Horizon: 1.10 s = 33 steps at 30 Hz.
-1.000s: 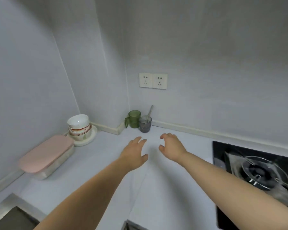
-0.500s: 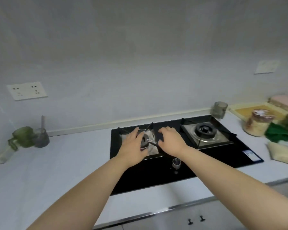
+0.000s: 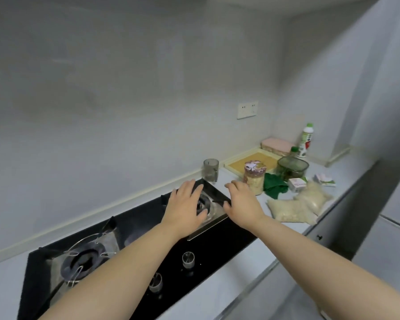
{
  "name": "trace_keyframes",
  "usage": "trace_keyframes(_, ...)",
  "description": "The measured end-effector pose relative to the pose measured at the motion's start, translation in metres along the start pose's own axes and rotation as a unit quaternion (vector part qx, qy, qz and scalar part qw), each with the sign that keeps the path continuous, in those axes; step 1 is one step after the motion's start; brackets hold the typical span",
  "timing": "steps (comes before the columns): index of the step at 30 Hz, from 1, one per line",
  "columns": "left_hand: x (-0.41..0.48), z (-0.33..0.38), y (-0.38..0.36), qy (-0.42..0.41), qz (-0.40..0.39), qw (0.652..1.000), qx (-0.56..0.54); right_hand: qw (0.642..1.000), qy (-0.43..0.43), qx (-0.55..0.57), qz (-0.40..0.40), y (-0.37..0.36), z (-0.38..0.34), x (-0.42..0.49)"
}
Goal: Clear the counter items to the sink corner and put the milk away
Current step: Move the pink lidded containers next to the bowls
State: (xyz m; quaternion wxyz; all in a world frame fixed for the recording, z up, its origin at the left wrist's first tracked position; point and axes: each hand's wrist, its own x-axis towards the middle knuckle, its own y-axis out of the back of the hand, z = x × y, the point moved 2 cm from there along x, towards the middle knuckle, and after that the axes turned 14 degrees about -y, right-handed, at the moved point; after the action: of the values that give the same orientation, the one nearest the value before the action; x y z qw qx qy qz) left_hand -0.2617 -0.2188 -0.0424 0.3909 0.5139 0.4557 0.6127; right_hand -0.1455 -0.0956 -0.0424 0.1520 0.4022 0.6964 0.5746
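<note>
1. The left hand [image 3: 186,204] is held palm down over the right-hand burner [image 3: 206,205] of the black hob [image 3: 134,225]. Its fingers are extended and spread, and nothing is gripped.
2. The right hand [image 3: 243,203] is held palm down over the right edge of the hob. Its fingers are loosely extended, and nothing is gripped. Contact with the surface below cannot be determined for either hand.
3. The task items are grouped on the counter [image 3: 240,273] to the right of the hob, toward the far right corner.
4. A jar with a patterned lid [image 3: 254,179] stands upright just beside the right fingertips. A grey tumbler [image 3: 211,169] stands at the far right corner of the hob, near the wall.
5. A green cloth [image 3: 274,184] lies right of the jar, with a green-tinted container [image 3: 292,167] beyond it. A yellow tray [image 3: 252,160] lies behind the jar, and a pink-lidded box [image 3: 277,145] sits farther back.
6. A white bottle with a green cap [image 3: 306,139] stands upright in the far corner, right of the pink-lidded box. One small carton [image 3: 297,184] and a second carton [image 3: 325,180] are located right of the cloth. Which of these holds the milk cannot be read.
7. Two clear bags of pale grains [image 3: 289,210] lie at the near side of the group, touching each other.
8. The left-hand burner [image 3: 83,262] is located at the near left. One knob [image 3: 188,259] and another knob [image 3: 156,282] are seen between the forearms.
</note>
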Motion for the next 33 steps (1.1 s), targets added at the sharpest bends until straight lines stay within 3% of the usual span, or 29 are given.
trace_keyframes(8,0.125,-0.027,-0.029,-0.061,-0.027,0.997,0.022,0.996,-0.032,-0.073,0.047,0.014,0.046,0.105)
trace_keyframes(15,0.232,-0.024,-0.037,-0.106,-0.014,0.994,0.014,0.987,-0.133,-0.08,0.043,0.025,0.11,0.168)
trace_keyframes(26,0.378,0.009,-0.103,-0.103,-0.006,0.993,-0.053,0.988,-0.145,-0.032,0.043,0.006,0.237,0.274)
trace_keyframes(33,0.519,0.044,-0.178,-0.029,-0.038,0.996,-0.069,0.988,-0.145,-0.055,-0.019,-0.018,0.367,0.381)
